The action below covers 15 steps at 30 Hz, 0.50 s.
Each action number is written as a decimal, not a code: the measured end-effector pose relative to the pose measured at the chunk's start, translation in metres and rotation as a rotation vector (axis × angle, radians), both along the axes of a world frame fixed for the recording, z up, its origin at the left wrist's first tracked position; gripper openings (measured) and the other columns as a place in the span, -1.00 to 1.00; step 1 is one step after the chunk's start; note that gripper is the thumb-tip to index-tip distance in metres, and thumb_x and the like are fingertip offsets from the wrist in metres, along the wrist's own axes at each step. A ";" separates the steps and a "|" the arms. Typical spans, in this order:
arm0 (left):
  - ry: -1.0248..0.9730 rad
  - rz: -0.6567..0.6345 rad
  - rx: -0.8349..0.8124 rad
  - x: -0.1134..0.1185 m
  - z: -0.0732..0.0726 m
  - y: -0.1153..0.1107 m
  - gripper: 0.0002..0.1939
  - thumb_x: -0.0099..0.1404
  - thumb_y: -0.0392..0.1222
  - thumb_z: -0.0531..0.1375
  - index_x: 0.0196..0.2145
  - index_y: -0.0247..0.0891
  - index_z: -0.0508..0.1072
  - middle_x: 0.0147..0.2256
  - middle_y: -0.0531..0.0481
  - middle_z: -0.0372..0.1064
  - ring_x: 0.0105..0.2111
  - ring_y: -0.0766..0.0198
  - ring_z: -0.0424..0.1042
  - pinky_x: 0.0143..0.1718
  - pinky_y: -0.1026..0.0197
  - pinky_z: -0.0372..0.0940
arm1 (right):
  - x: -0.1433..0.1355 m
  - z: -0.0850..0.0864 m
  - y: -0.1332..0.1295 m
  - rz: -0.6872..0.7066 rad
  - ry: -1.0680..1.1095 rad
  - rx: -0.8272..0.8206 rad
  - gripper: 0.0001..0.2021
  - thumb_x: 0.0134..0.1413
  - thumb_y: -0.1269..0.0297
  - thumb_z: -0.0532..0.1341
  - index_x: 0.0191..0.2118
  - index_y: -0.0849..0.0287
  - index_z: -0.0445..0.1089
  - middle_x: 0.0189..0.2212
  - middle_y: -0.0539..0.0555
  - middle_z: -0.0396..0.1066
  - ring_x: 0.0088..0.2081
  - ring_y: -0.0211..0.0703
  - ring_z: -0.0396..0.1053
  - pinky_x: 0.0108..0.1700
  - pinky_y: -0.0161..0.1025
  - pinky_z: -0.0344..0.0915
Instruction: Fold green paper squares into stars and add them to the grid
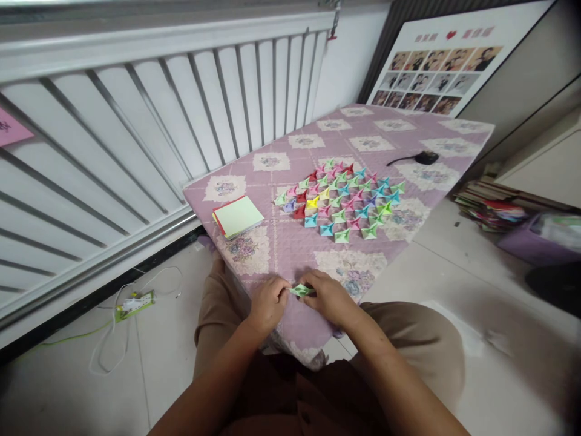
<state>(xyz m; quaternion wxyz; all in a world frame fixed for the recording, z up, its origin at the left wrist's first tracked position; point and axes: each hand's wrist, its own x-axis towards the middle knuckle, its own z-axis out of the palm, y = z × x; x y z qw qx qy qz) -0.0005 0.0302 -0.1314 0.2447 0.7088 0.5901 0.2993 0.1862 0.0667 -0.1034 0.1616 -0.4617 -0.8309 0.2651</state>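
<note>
Between my two hands, low over the near part of the table, is a small folded green paper piece (301,290). My left hand (270,301) pinches its left tip. The fingers of my right hand (327,297) are closed on its right end. Beyond my hands, several small folded paper pieces (342,203) in green, pink, red, blue and yellow lie in close rows on the cloth. To the left, near the table edge, sits a stack of square paper sheets (239,217) with a pale green one on top.
A purple flowered cloth covers the table (290,242). A black object with a cord (425,158) lies at the back right. A white radiator (172,115) borders the left side. On the floor are a power strip (135,304) and a purple bin (538,239).
</note>
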 end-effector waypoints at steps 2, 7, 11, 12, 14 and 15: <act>-0.008 -0.005 0.001 0.000 0.001 0.000 -0.80 0.19 -0.40 0.08 -0.30 -0.20 0.43 -0.31 0.03 0.42 -0.24 0.26 0.36 -0.17 0.22 0.20 | 0.001 -0.002 0.000 -0.003 0.033 0.005 -0.65 -0.14 0.39 0.30 -0.13 0.10 0.35 -0.21 0.06 0.37 -0.16 -0.11 0.32 -0.12 -0.21 0.22; -0.008 -0.004 0.004 0.000 0.003 -0.003 -0.76 0.16 -0.41 0.10 -0.24 -0.19 0.42 -0.27 0.03 0.43 -0.23 0.25 0.36 -0.17 0.21 0.21 | 0.012 -0.011 -0.001 -0.006 0.174 -0.032 -0.44 -0.18 0.39 0.31 0.06 0.12 0.29 -0.06 0.13 0.37 -0.03 -0.05 0.31 0.02 -0.12 0.21; -0.023 -0.018 0.001 0.000 0.002 -0.003 -0.73 0.12 -0.43 0.12 -0.22 -0.20 0.42 -0.26 0.03 0.43 -0.25 0.27 0.37 -0.19 0.23 0.22 | 0.023 -0.017 -0.003 -0.042 0.278 -0.106 -0.44 -0.17 0.37 0.29 0.06 0.11 0.29 -0.11 0.10 0.38 -0.12 -0.09 0.35 -0.05 -0.14 0.28; -0.023 -0.026 -0.002 0.000 0.001 -0.003 -0.72 0.13 -0.42 0.13 -0.20 -0.20 0.42 -0.25 0.03 0.43 -0.25 0.26 0.37 -0.18 0.22 0.23 | 0.025 -0.018 -0.004 -0.052 0.293 -0.118 -0.48 -0.15 0.37 0.28 0.05 0.11 0.31 -0.13 0.09 0.39 -0.15 -0.12 0.36 -0.07 -0.15 0.30; -0.017 -0.042 -0.008 -0.001 0.001 -0.003 -0.71 0.13 -0.39 0.15 -0.16 -0.19 0.41 -0.22 0.02 0.43 -0.23 0.25 0.37 -0.17 0.21 0.23 | 0.028 -0.019 -0.005 -0.067 0.309 -0.125 -0.56 -0.11 0.36 0.25 -0.01 0.12 0.35 -0.16 0.09 0.39 -0.21 -0.15 0.36 -0.12 -0.17 0.31; -0.013 -0.052 -0.010 -0.001 0.001 -0.003 -0.69 0.13 -0.37 0.16 -0.14 -0.18 0.41 -0.20 0.03 0.43 -0.22 0.25 0.38 -0.16 0.20 0.23 | 0.028 -0.019 -0.006 -0.070 0.314 -0.118 -0.61 -0.08 0.36 0.23 -0.04 0.13 0.36 -0.17 0.09 0.39 -0.22 -0.16 0.36 -0.13 -0.18 0.31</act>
